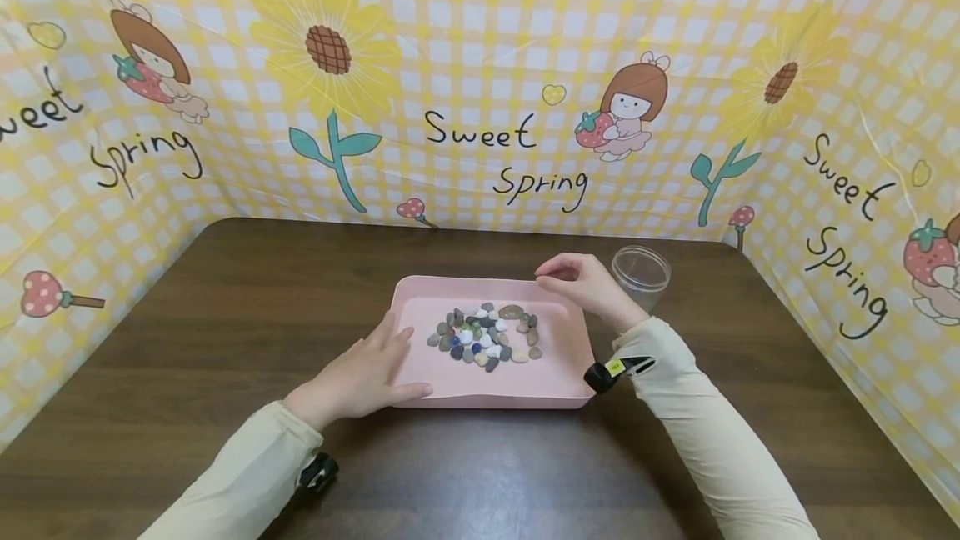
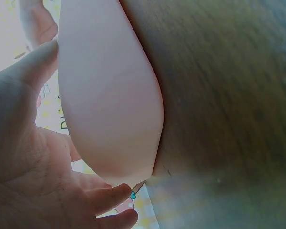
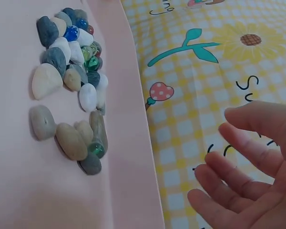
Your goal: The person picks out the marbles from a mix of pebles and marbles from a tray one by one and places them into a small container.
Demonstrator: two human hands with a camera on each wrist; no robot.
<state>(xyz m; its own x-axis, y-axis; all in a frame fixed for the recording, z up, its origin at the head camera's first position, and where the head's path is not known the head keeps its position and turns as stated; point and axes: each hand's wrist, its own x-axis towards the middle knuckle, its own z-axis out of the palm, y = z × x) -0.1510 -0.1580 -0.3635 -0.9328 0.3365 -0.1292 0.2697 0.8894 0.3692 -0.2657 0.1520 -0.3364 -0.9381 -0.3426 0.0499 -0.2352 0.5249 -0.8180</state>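
A shallow pink tray [image 1: 562, 373] holds pebbles [image 1: 512, 312] in grey, white and tan, laid in a fish-like outline. Among them lie glass marbles, such as a blue marble [image 3: 72, 33] and a green marble [image 3: 97, 150]. My left hand [image 1: 360, 377] rests at the tray's left side, fingers spread, with the thumb over the near rim. Above the far right rim my right hand [image 1: 588, 286] hovers with loosely bent fingers. In the right wrist view its thumb and fingers [image 3: 229, 181] stand apart, and nothing shows between them.
A clear round jar [image 1: 641, 273] stands just beyond the tray's far right corner, partly behind the right hand. The brown wooden table [image 1: 225, 315] is backed by a yellow checked cloth [image 1: 465, 48] on three sides.
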